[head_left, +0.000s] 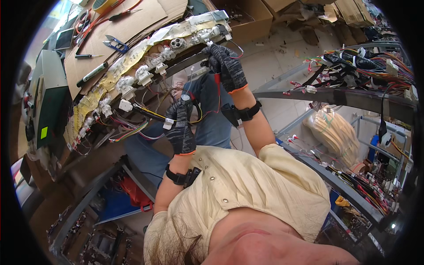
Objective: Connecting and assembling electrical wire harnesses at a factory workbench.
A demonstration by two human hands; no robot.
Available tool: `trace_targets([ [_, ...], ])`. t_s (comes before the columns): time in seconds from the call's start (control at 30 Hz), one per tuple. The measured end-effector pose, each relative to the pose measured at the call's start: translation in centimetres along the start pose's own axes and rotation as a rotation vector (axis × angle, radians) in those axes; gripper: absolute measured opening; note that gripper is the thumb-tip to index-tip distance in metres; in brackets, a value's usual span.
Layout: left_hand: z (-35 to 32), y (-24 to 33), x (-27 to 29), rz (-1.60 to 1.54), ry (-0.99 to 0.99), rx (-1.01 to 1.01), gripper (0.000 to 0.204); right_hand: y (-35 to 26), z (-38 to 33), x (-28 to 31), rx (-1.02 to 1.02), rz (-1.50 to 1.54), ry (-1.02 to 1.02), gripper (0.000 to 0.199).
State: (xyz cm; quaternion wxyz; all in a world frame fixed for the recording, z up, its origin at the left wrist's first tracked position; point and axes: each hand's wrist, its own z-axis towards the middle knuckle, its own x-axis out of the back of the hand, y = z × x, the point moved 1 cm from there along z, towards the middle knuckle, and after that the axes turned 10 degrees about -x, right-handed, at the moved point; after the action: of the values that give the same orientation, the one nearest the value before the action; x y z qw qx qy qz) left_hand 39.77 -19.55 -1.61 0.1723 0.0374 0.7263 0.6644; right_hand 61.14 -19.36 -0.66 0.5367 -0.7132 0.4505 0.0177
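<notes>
A: Wiring on the harness board (132,53) well along? Many white connectors (145,75) already seated down its length, bundles of coloured wires (128,130) hanging below.

B: Partly done, judging by that. Left hand (180,126), gloved, pinching a small white connector (168,123) on yellow and black leads, just below the board's edge and not yet seated. Right hand (227,66), gloved too, fingers closed on a red wire (217,88) near the board's upper end.

A: Left to do?

B: At least these 2 leads. Snips (115,44) and marker (92,74) lying unused on the cardboard-covered worktop (132,24).
</notes>
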Motion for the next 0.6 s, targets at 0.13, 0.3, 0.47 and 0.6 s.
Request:
trace_targets([
  [0.13,0.4,0.6,-0.7,0.017,0.017,-0.006,0.015,-0.7,0.1,-0.4,0.054,-0.065,0.003,0.023],
  [0.3,0.8,-0.2,-0.8,-0.001,0.017,-0.019,0.016,-0.6,0.2,-0.4,0.061,-0.143,0.011,0.023],
  [0.47,1.2,-1.9,-1.1,-0.157,0.015,0.04,0.018,-0.5,0.8,-0.3,0.052,-0.146,0.027,0.023],
  [0.6,1.5,-1.6,-2.9,-0.128,0.026,0.034,0.019,1.0,1.4,1.0,0.269,-0.323,0.111,0.024],
])
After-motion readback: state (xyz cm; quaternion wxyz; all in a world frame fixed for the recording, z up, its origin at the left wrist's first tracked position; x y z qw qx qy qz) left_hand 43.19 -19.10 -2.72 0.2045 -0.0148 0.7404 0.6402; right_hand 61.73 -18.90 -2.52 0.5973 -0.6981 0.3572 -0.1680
